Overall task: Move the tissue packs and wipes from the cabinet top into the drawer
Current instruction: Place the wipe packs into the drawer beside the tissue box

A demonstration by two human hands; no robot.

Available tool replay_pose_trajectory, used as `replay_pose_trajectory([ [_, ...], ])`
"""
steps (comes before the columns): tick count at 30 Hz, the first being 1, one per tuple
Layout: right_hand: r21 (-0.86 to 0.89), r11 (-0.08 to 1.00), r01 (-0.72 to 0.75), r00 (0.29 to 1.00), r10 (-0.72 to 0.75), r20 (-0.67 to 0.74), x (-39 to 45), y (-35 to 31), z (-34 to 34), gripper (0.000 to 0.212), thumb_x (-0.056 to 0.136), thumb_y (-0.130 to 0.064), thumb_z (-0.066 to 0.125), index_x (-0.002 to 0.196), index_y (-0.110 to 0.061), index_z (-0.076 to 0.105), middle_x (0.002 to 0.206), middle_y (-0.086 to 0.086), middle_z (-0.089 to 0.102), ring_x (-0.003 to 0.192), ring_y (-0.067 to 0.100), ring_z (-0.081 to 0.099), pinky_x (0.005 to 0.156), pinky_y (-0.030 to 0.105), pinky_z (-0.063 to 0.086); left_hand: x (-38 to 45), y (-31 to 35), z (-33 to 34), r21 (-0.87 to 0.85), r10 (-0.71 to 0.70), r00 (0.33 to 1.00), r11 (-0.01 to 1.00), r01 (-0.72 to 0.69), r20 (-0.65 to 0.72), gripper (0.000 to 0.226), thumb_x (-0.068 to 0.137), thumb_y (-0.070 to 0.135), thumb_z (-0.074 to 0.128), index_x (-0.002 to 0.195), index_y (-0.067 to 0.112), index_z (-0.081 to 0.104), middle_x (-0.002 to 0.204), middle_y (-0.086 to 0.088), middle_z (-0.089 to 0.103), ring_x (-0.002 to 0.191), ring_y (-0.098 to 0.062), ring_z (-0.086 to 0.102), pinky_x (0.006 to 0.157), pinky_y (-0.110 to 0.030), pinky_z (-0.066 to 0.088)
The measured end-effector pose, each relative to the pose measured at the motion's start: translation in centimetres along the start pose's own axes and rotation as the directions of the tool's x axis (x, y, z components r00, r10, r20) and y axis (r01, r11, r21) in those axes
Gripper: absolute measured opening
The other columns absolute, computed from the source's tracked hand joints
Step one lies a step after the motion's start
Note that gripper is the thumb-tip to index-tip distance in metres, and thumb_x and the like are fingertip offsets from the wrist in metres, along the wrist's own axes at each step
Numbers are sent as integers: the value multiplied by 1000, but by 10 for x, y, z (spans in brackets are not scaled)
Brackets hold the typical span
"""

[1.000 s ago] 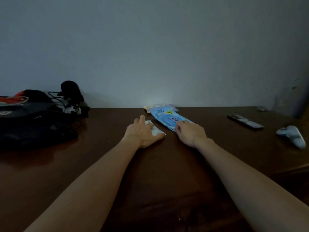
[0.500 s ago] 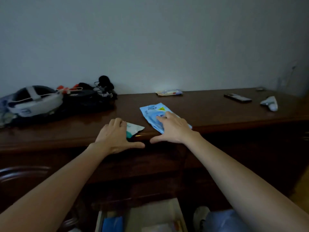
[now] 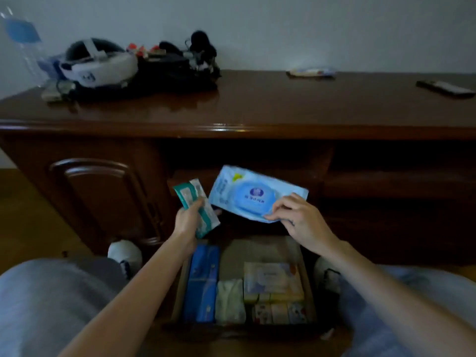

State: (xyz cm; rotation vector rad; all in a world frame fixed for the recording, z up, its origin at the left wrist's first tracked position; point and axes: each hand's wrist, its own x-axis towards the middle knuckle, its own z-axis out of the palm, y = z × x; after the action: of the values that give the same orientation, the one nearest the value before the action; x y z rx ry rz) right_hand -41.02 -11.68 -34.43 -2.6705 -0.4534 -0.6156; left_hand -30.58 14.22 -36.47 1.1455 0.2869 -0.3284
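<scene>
Dim light is falling on a dark wooden cabinet [image 3: 257, 109] against a pale wall, with its drawer [image 3: 307, 284] pulled out below, between the person's knees. Both packs are hanging in the air above the drawer's back end: the left hand [image 3: 186, 222] is gripping a small teal-and-white tissue pack [image 3: 192, 199] with fingers curled round it, while the right hand [image 3: 298, 220] is pinching the lower edge of the blue wipes pack [image 3: 247, 194] between thumb and fingertips. By my reading the carry is ending and the lowering is about to start. That is calling for a free spot, since blue packs [image 3: 202, 284], a white bundle [image 3: 229, 300] and yellowish boxes [image 3: 273, 282] are filling the front (only the bare strip behind them looks open). One flat pack [image 3: 310, 72] is lying on the cabinet top near the wall, probably next. A headset [image 3: 98, 64], dark bag [image 3: 175, 70] and remote [image 3: 444, 88] are sitting well apart from it.
</scene>
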Motion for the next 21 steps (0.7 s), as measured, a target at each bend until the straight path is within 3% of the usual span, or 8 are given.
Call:
replay_pose_trajectory([
  [3, 87, 996, 27, 989, -39, 142, -27, 3, 50, 18, 87, 2, 73, 92, -14, 81, 97, -2, 67, 87, 20, 59, 73, 34, 53, 2, -60, -38, 1, -204, 979, 979, 204, 17, 37, 87, 33, 74, 113, 8, 65, 105, -18, 75, 90, -34, 74, 75, -46, 61],
  [5, 131, 991, 23, 974, -51, 222, -44, 6, 81, 16, 87, 1, 74, 89, -14, 80, 97, -3, 66, 87, 14, 54, 74, 27, 50, 2, -96, -59, 81, -277, 960, 957, 279, -37, 45, 79, 17, 82, 119, 8, 63, 110, -20, 73, 92, -34, 73, 72, -45, 61],
  [7, 155, 988, -28, 968, -13, 252, -62, 14, 109, 15, 86, -1, 75, 86, -15, 78, 98, -5, 66, 90, 9, 52, 75, 24, 49, 2, -129, -76, 137, -336, 934, 926, 351, -121, 46, 77, 3, 81, 118, 13, 61, 107, -16, 73, 94, -34, 71, 80, -49, 60],
  [9, 102, 992, -77, 961, 47, 273, -77, 24, 134, 17, 86, -2, 73, 88, -19, 75, 103, -7, 64, 96, 10, 53, 75, 30, 53, 3, -153, -85, 161, -365, 911, 904, 396, -191, 40, 78, 1, 79, 112, 15, 62, 105, -14, 72, 94, -32, 70, 86, -52, 57],
  [13, -38, 983, -177, 961, 181, 210, -94, 54, 175, 22, 86, -3, 70, 95, -23, 74, 107, -9, 62, 99, 13, 56, 78, 35, 55, 20, -164, -83, 195, -288, 921, 919, 343, -263, 32, 80, 8, 80, 103, 22, 62, 98, -5, 71, 90, -23, 70, 68, -37, 58],
  [16, -92, 949, -300, 927, 313, 208, -93, 81, 199, 29, 88, 0, 68, 103, -25, 72, 112, -15, 56, 106, 11, 54, 83, 29, 52, 38, -161, -77, 153, -236, 933, 947, 284, -271, 30, 83, 7, 77, 103, 23, 61, 102, -5, 71, 94, -24, 69, 79, -42, 58],
  [18, -164, 925, -342, 867, 378, 325, -87, 96, 212, 39, 84, 6, 68, 105, -26, 72, 119, -12, 61, 116, 16, 55, 90, 33, 51, 45, -162, -82, 185, -196, 938, 949, 255, -284, 32, 86, 6, 74, 110, 21, 60, 103, -3, 70, 95, -22, 68, 79, -39, 57],
  [21, -296, 860, -416, 712, 510, 483, -77, 113, 230, 47, 86, 7, 64, 116, -28, 72, 137, -2, 60, 135, 23, 46, 105, 37, 43, 46, -172, -98, 296, -142, 935, 924, 244, -325, 37, 89, 9, 72, 122, 20, 59, 101, 3, 68, 87, -12, 65, 66, -26, 51],
])
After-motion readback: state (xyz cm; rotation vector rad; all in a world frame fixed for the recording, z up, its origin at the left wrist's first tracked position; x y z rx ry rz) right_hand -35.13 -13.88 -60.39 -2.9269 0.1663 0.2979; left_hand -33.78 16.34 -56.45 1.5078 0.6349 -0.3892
